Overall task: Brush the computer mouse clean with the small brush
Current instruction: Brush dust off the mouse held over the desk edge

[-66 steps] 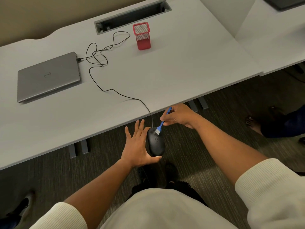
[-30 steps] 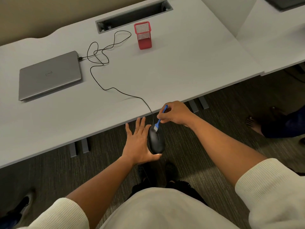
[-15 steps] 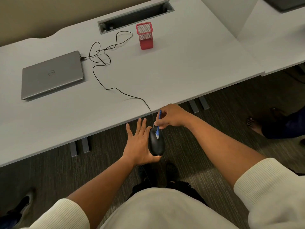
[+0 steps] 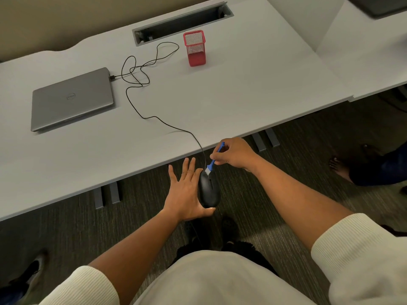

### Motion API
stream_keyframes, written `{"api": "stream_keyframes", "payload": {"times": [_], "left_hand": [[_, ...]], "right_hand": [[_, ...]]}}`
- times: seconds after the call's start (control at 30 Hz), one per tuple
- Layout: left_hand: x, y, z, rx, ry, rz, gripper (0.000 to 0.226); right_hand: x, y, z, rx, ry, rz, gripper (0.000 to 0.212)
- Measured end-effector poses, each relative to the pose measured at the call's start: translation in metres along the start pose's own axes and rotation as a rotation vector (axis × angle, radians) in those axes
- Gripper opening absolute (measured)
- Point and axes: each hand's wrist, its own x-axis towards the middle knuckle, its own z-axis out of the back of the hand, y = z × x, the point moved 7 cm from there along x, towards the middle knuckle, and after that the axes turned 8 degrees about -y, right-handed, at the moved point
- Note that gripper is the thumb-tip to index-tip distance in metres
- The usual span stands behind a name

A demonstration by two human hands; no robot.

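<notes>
Where the pale counter (image 4: pixel 220 102) ends over dark carpet (image 4: pixel 55 234), the flat-fingered left hand (image 4: pixel 185 194) cradles the black mouse (image 4: pixel 208 192) while the right hand (image 4: pixel 233 154) pinches the blue brush (image 4: pixel 214 160), bristles on it; the closed laptop (image 4: pixel 71 99) reads Dell.

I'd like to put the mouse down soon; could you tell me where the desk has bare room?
Bare: between pen cup and desk's right end, and below laptop. Crowded: cable loops between laptop and cup.

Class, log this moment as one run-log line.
right hand pinches brush | bristles on mouse front | left hand cradles mouse | off desk
</notes>
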Motion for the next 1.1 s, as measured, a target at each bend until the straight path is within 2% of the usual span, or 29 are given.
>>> {"api": "stream_keyframes", "payload": {"times": [0.13,0.33,0.5,0.6,0.7,0.77,0.87,0.93,1.1], "left_hand": [[-0.003,0.002,-0.001,-0.001,0.002,0.006,0.129],[-0.006,0.000,0.000,0.014,-0.004,0.001,0.130],[-0.011,0.005,-0.001,0.010,-0.006,0.007,0.129],[-0.012,0.005,-0.003,0.007,-0.007,0.003,0.130],[-0.012,0.004,-0.002,0.005,-0.016,-0.001,0.130],[-0.013,0.003,-0.002,0.010,-0.020,-0.004,0.129],[-0.014,0.005,0.000,0.014,-0.024,-0.004,0.129],[-0.014,0.007,0.001,0.011,-0.026,-0.002,0.129],[-0.014,0.005,0.003,0.006,-0.027,-0.011,0.128]], "right_hand": [[0.003,-0.010,0.010,-0.030,-0.120,-0.044,0.013],[-0.004,-0.013,-0.002,0.190,0.009,-0.117,0.017],[-0.005,-0.025,0.008,0.167,-0.129,-0.183,0.020],[-0.006,-0.021,0.003,0.310,-0.057,-0.191,0.021],[-0.009,-0.015,-0.008,0.329,0.036,-0.182,0.022],[-0.009,-0.018,-0.009,0.265,-0.021,-0.179,0.018],[-0.008,-0.026,0.004,0.140,-0.209,-0.163,0.009],[-0.008,-0.029,0.009,0.202,-0.243,-0.170,0.008],[-0.010,-0.018,-0.001,0.437,-0.052,-0.222,0.015]]}}
